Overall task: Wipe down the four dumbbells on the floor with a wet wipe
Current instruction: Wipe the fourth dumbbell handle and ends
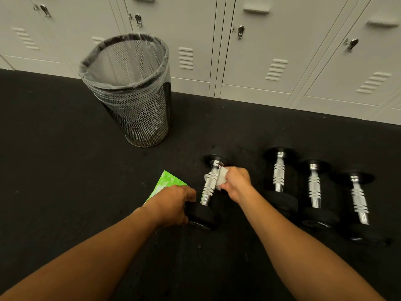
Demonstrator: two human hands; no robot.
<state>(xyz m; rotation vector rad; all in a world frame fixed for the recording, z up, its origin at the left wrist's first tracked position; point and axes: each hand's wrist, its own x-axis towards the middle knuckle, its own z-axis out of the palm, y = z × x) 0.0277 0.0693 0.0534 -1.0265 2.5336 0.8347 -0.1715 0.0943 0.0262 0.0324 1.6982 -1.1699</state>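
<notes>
Several black dumbbells with chrome handles lie on the dark floor. My left hand (173, 205) grips the near head of the leftmost dumbbell (208, 187). My right hand (236, 183) pinches a white wet wipe (221, 178) against the upper part of that dumbbell's chrome handle. To the right lie three more dumbbells side by side: one (278, 177), another (314, 190) and the rightmost (359, 203). A green wipe pack (168, 181) lies on the floor, partly hidden behind my left hand.
A black mesh waste bin (130, 90) with a clear liner stands at the back left. A row of pale grey lockers (260, 51) lines the far wall. The floor is black rubber matting (65, 170).
</notes>
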